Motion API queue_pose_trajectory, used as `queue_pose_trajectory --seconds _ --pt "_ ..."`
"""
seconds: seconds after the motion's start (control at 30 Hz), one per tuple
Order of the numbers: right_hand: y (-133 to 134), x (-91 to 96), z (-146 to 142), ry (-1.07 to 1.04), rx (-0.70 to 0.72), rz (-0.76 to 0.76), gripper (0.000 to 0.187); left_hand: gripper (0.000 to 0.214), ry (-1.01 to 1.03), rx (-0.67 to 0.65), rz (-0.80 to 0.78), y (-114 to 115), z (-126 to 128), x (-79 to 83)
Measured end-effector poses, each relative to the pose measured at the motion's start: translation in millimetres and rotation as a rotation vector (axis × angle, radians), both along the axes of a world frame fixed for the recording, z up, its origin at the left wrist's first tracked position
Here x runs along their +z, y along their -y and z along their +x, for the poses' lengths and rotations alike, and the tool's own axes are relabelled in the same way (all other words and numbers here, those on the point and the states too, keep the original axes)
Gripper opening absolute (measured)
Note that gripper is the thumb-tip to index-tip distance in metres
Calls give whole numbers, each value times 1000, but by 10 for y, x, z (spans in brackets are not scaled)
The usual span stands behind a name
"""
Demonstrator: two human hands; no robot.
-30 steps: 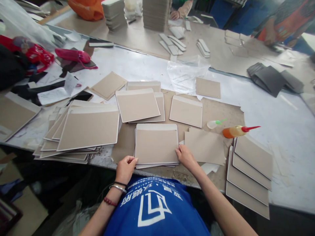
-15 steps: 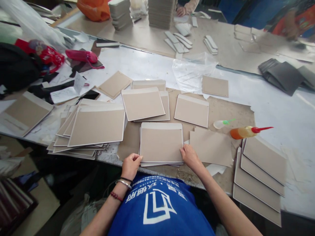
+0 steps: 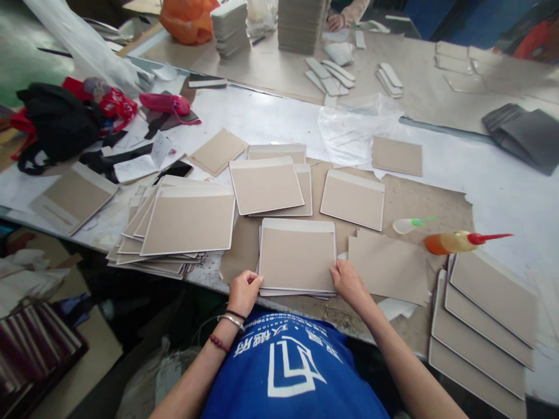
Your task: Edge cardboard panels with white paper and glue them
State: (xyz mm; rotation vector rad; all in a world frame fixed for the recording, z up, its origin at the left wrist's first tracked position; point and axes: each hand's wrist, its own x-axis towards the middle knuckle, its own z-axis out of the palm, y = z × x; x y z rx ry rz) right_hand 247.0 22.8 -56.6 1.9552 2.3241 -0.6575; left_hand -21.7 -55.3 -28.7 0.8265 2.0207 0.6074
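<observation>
At the bench's [image 3: 271, 116] near edge, the left hand [image 3: 244, 291] and right hand [image 3: 347, 282] pinch the card stack's [image 3: 297, 259] lower corners, the best hold on what look like light, stiff, slide-prone sheets.

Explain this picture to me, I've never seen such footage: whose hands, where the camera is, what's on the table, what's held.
No machine: a person in a blue shirt works bare-handed, and the camera sits on their head, looking down. The left hand curls around the near left corner of a small stack of tan cardboard panels with white borders; the right hand touches its right edge, grip unclear. On the white table lie a fanned pile of such panels on the left, a loose brown sheet and an orange squeeze bottle with a red nozzle on the right. Another person's hand shows far off.
</observation>
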Motion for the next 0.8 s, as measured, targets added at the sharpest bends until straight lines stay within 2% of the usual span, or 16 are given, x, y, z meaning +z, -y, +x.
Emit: queue_pose_trajectory --seconds 0.2,0.5,0.8 --pt "13 5 -23 1 -22 -6 9 23 -5 -29 -13 3 -19 -32" --pt "46 15 -56 1 -63 -22 7 20 -106 -117 -8 -46 -2 114" --pt "26 44 -47 -7 -57 -39 7 19 -139 -130 17 -50 -10 107"
